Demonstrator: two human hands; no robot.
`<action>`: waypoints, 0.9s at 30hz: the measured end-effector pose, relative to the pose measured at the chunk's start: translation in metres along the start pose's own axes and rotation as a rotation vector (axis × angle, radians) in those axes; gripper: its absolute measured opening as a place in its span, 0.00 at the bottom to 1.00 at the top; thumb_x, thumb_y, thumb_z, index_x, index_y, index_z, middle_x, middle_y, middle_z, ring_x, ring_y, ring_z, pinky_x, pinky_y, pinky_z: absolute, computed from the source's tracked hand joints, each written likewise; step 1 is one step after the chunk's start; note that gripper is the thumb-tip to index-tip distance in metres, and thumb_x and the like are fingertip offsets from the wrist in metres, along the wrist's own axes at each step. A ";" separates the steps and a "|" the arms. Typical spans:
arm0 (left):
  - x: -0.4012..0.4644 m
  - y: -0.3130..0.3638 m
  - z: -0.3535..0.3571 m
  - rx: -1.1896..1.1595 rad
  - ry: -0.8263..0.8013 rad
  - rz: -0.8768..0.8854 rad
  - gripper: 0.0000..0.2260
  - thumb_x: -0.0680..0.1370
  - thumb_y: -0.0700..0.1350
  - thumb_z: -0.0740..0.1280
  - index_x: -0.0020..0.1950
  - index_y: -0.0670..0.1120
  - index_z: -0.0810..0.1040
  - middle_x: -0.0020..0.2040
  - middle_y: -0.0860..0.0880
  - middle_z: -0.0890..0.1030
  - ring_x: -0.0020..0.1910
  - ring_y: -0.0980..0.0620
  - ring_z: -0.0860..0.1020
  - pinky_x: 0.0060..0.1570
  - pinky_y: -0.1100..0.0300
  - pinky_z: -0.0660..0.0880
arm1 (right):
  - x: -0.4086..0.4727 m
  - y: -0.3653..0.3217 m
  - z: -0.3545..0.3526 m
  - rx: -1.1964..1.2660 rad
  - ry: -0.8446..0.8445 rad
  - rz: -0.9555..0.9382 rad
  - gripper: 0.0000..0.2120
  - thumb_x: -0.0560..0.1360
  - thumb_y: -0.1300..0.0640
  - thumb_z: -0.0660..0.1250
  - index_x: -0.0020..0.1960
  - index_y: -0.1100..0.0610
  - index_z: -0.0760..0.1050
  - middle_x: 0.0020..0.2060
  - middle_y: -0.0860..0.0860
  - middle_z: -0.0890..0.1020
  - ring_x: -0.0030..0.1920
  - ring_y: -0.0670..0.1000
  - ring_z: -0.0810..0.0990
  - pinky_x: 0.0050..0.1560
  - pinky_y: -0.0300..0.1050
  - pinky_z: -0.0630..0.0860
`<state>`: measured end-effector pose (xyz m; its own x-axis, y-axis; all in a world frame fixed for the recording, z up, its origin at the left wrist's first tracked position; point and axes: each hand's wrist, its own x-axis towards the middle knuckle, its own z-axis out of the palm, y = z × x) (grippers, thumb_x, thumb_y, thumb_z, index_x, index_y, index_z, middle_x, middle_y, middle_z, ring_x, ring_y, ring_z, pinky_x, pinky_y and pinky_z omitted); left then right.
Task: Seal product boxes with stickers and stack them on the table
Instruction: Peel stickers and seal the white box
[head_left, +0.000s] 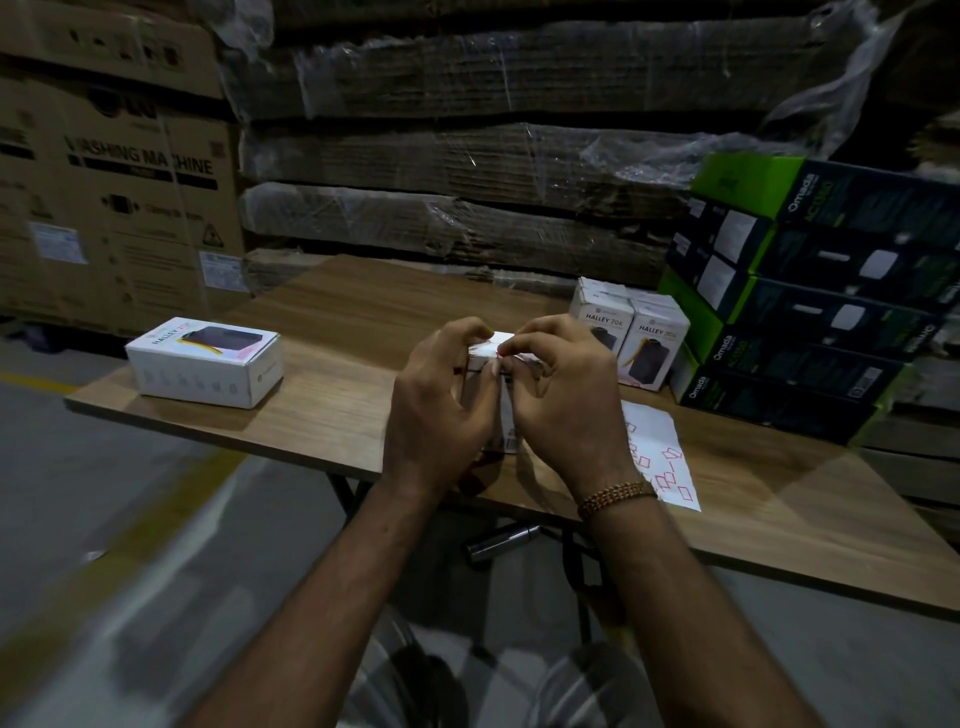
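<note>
Both hands are working at the near middle of the wooden table (332, 410), closing on one white product box (503, 415) that is standing on end between them, its long axis running up from the tabletop. The left hand (441, 410) is wrapping the box from the left, fingers curled over its top edge. The right hand (563, 410) is coming in from the right, thumb and forefinger pinching at that same top edge, where a small sticker (493, 349) with a red mark appears to be going onto the flap seam; how far it is already stuck down is hidden by the fingertips.

The relation that matters is at that top edge: the seam is lying directly under both sets of fingertips, so pressing the sticker flat calls for no reach at all. The stacking spot is another matter. A Halley box lying flat (205, 361) is sitting well apart at the far left, nearer the left hand. The upright Halley boxes (631, 338) are standing just beyond the right hand, and the sticker sheet (660, 452) is lying just right of its wrist.
</note>
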<state>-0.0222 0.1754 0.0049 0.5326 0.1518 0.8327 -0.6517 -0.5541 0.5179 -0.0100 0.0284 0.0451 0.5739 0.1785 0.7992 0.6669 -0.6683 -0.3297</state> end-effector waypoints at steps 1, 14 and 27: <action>0.000 0.000 -0.001 -0.002 -0.005 -0.010 0.17 0.81 0.41 0.73 0.69 0.44 0.77 0.61 0.49 0.82 0.62 0.50 0.81 0.56 0.49 0.82 | 0.000 -0.001 0.001 -0.017 -0.009 -0.001 0.07 0.76 0.63 0.75 0.54 0.59 0.86 0.53 0.50 0.81 0.54 0.46 0.79 0.53 0.37 0.80; 0.004 -0.002 -0.003 0.042 -0.043 -0.025 0.10 0.83 0.50 0.71 0.61 0.48 0.86 0.61 0.52 0.81 0.61 0.54 0.80 0.55 0.53 0.82 | -0.002 0.002 -0.003 0.174 0.030 0.130 0.08 0.77 0.63 0.74 0.54 0.55 0.81 0.51 0.46 0.81 0.53 0.42 0.80 0.53 0.34 0.79; 0.008 -0.006 -0.017 0.048 -0.155 0.006 0.20 0.77 0.42 0.77 0.69 0.44 0.79 0.64 0.51 0.81 0.64 0.56 0.79 0.60 0.61 0.80 | -0.008 0.000 0.003 0.077 0.060 0.094 0.06 0.78 0.56 0.74 0.54 0.53 0.81 0.53 0.45 0.80 0.51 0.43 0.79 0.50 0.43 0.82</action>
<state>-0.0231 0.1937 0.0113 0.6085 0.0223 0.7932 -0.6302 -0.5940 0.5001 -0.0130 0.0289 0.0371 0.6078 0.0724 0.7908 0.6472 -0.6222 -0.4405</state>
